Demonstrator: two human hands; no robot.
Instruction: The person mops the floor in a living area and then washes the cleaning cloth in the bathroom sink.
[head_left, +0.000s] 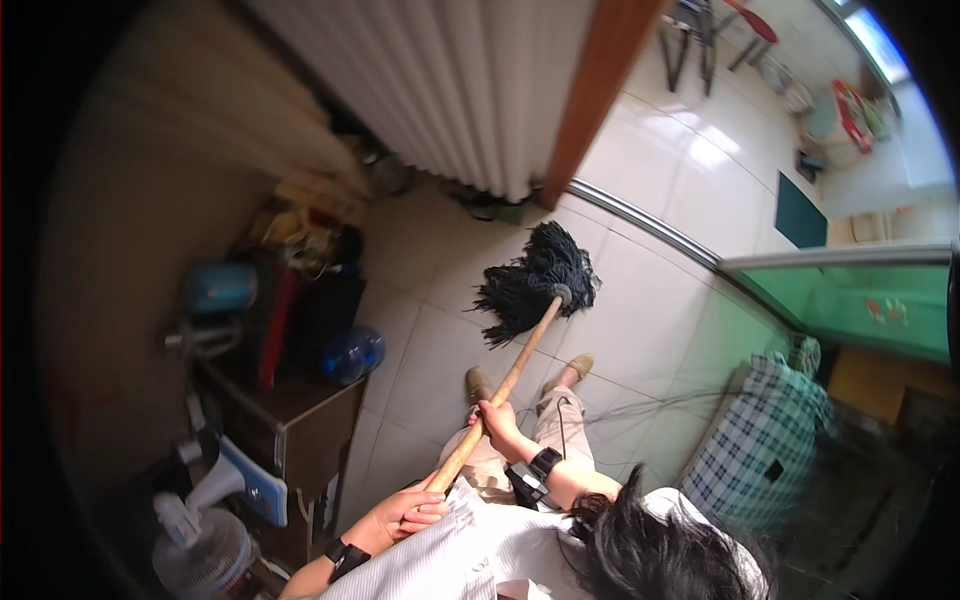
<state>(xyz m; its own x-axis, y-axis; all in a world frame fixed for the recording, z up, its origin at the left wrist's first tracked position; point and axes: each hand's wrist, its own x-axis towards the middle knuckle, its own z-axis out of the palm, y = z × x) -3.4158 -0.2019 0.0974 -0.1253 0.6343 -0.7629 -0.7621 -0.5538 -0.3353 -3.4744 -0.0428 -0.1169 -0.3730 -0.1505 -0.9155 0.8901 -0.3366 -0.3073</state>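
A string mop (536, 281) with dark strands lies spread on the tiled floor in front of my feet. Its wooden handle (517, 367) slants from the mop head down to the left, across my legs and towards my body. Around the middle of the handle, my right hand (500, 421) is closed. Nearer its upper end, close to my striped shirt, my left hand (412, 510) grips the same handle; the end itself is hidden. Both wrists carry black bands.
To the left stand a brown cabinet (322, 442), a blue water bottle (355, 355) and an electric fan (201, 551). Ahead hangs a pleated curtain (465, 82) beside a metal door track (645, 221). At right are a green glass panel (870, 300), a checked cloth bundle (757, 442) and thin cables (660, 405).
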